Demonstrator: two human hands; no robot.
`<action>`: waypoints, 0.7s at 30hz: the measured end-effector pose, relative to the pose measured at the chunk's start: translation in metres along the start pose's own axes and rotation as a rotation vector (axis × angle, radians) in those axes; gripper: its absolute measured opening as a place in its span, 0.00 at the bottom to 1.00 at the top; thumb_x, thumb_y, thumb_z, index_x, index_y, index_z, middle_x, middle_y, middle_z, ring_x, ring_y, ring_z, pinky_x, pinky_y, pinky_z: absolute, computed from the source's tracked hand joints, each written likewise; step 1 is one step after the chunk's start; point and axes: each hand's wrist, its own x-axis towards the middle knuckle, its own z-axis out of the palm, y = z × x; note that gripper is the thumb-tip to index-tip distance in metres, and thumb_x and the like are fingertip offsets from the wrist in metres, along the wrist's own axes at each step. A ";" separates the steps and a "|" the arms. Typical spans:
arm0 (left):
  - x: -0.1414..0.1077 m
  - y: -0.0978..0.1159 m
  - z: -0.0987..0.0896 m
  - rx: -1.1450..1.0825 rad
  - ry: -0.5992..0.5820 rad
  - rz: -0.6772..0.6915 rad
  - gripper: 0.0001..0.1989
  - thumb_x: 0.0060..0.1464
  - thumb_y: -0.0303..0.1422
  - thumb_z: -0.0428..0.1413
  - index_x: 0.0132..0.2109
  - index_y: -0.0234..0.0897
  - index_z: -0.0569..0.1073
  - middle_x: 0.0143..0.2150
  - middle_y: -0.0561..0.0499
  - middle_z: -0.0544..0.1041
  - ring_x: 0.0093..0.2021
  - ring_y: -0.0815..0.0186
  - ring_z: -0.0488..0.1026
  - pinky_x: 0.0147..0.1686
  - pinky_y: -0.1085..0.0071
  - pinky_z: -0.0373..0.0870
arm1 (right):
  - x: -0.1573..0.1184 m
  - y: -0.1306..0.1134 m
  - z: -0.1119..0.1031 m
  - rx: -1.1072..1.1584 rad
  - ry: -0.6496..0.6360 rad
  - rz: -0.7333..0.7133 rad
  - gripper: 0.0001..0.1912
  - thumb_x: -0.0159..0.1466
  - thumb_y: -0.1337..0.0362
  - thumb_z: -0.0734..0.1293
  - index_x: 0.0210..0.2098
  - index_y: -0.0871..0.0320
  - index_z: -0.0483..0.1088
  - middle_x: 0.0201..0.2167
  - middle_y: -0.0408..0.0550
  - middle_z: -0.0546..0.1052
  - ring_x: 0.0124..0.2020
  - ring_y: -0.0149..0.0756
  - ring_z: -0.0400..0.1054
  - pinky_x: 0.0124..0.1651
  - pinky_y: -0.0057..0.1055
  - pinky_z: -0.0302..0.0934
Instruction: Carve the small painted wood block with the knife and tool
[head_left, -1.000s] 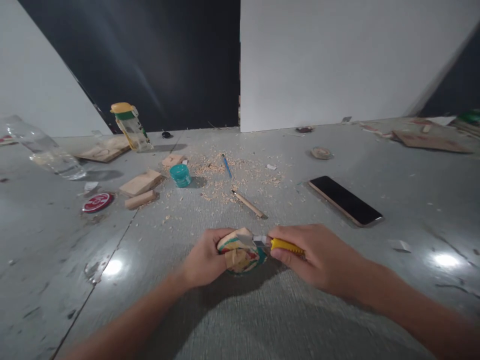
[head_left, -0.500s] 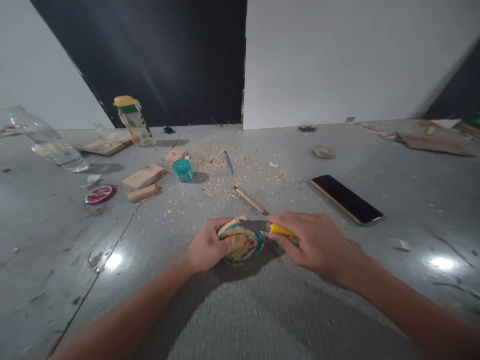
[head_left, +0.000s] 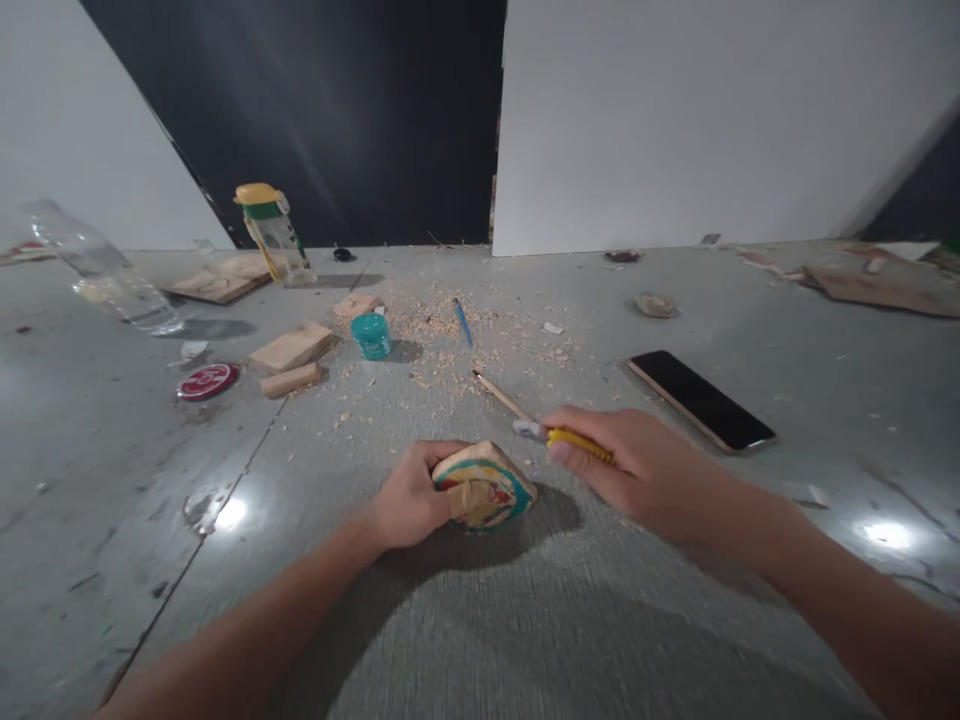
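My left hand [head_left: 416,497] grips the left side of a painted wooden piece [head_left: 491,485], which has teal, yellow and red on its face and bare wood along its top edge. The yellow handle of a knife [head_left: 581,443] is held in my right hand [head_left: 637,465], right of the piece and slightly above it. The knife's blade points left and is apart from the wood. Just beyond the blade lies a thin wooden stick with a dark tip [head_left: 504,396].
Wood shavings [head_left: 435,325] surround a blue pen [head_left: 463,322]. To the left are a teal jar [head_left: 372,337], wood blocks [head_left: 292,347], a red round lid [head_left: 208,381], a clear bottle [head_left: 112,275] and a yellow-capped bottle [head_left: 276,240]. A phone [head_left: 701,400] lies right.
The knife in my right hand has moved off the top of the painted piece, to the right. The piece has tilted slightly in my left hand, showing more of its top edge.
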 end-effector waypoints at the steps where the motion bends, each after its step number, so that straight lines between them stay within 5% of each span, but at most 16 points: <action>1: -0.001 0.000 0.000 0.000 0.001 0.012 0.18 0.45 0.43 0.65 0.37 0.31 0.78 0.30 0.48 0.77 0.26 0.70 0.69 0.27 0.77 0.67 | 0.003 -0.007 0.000 0.009 -0.036 -0.019 0.11 0.69 0.58 0.58 0.35 0.53 0.68 0.27 0.42 0.74 0.26 0.34 0.64 0.29 0.31 0.52; 14: -0.002 -0.003 0.000 -0.028 0.017 0.016 0.21 0.44 0.47 0.65 0.38 0.33 0.79 0.31 0.48 0.75 0.29 0.68 0.68 0.31 0.74 0.68 | 0.002 -0.008 0.007 -0.028 -0.052 -0.121 0.13 0.66 0.59 0.62 0.26 0.55 0.63 0.20 0.38 0.67 0.22 0.29 0.56 0.26 0.30 0.45; 21: -0.003 -0.002 -0.003 -0.065 -0.037 0.041 0.14 0.49 0.40 0.64 0.36 0.32 0.77 0.29 0.52 0.70 0.28 0.72 0.65 0.30 0.79 0.65 | 0.002 -0.008 0.012 -0.110 0.000 -0.125 0.10 0.67 0.58 0.61 0.31 0.55 0.65 0.25 0.41 0.71 0.24 0.31 0.59 0.28 0.30 0.45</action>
